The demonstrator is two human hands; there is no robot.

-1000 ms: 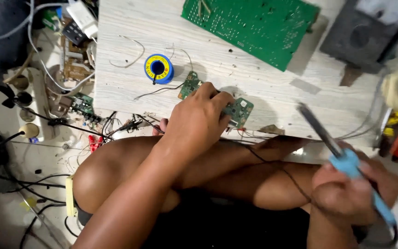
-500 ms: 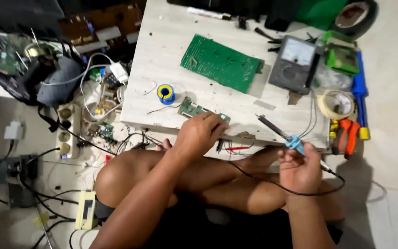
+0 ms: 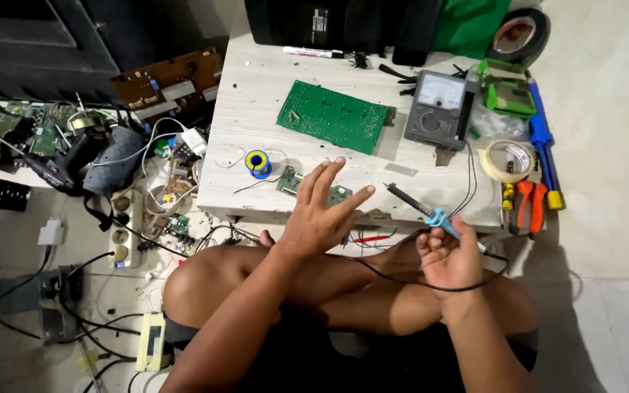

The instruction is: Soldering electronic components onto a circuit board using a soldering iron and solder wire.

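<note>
My left hand (image 3: 319,215) hovers with fingers spread just above a small green circuit board (image 3: 290,181) near the front edge of the low white table (image 3: 256,124); it holds nothing. My right hand (image 3: 451,256) grips a blue-handled soldering iron (image 3: 418,207), its dark tip pointing up-left toward the small board and its black cord looping across my crossed legs. A blue spool of solder wire (image 3: 258,163) sits left of the small board. A large green circuit board (image 3: 334,116) lies farther back on the table.
A grey analog multimeter (image 3: 436,109), tape rolls (image 3: 507,160), orange-handled pliers (image 3: 528,204) and a blue screwdriver (image 3: 542,145) lie on the table's right side. Left of it the floor holds a power strip (image 3: 123,225), tangled cables and loose circuit boards (image 3: 171,82).
My left hand has lifted off the small board and spread its fingers. The view has pulled back, showing more table and floor. My right hand still holds the soldering iron, now nearer the board.
</note>
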